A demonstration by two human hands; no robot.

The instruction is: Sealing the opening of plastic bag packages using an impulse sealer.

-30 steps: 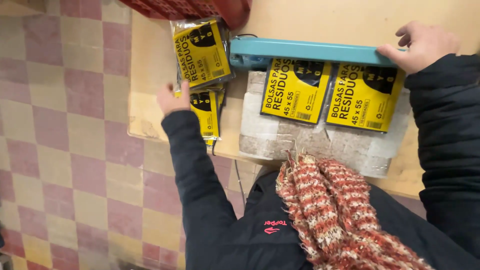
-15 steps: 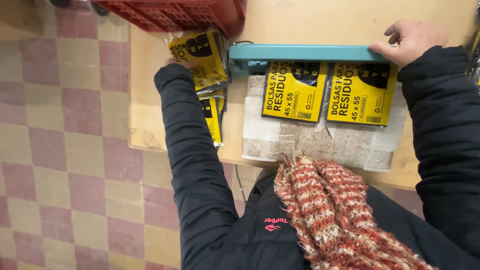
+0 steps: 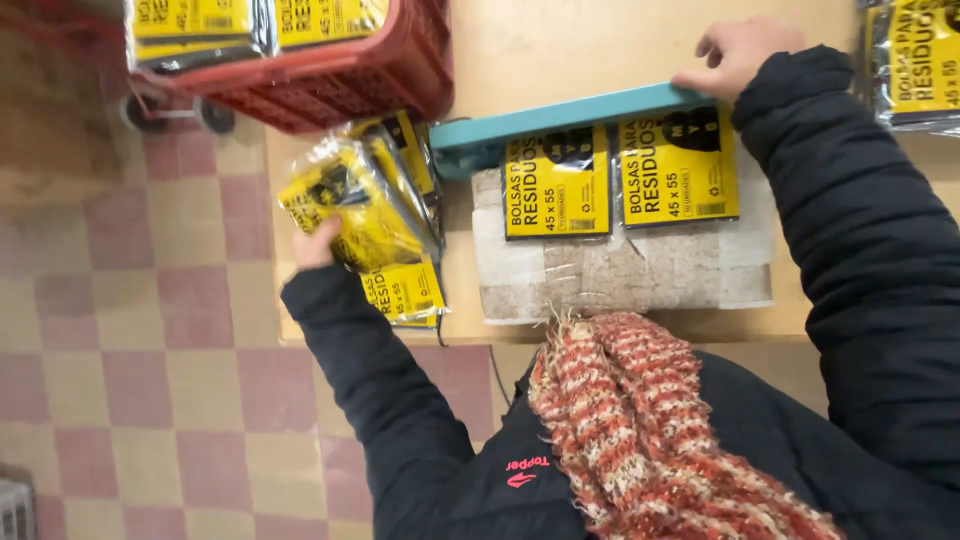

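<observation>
A yellow bag packet (image 3: 345, 205) is gripped in the left hand (image 3: 315, 243), now lifted off the stack (image 3: 405, 290) at the tabletop (image 3: 560, 45) edge. The teal bar (image 3: 570, 112) is pressed down by the right hand (image 3: 740, 50), fingers curled, over two labelled packets (image 3: 620, 180). A red crate (image 3: 330, 80) is seen beyond.

Single head-worn view, steeply downward, close above table (image 3: 560, 60) edge and floor (image 3: 150, 380)

Your tan table (image 3: 560, 45) carries a grey block (image 3: 620, 270), a red crate (image 3: 340, 75) and, seemingly, loose yellow packs (image 3: 405, 290).
</observation>
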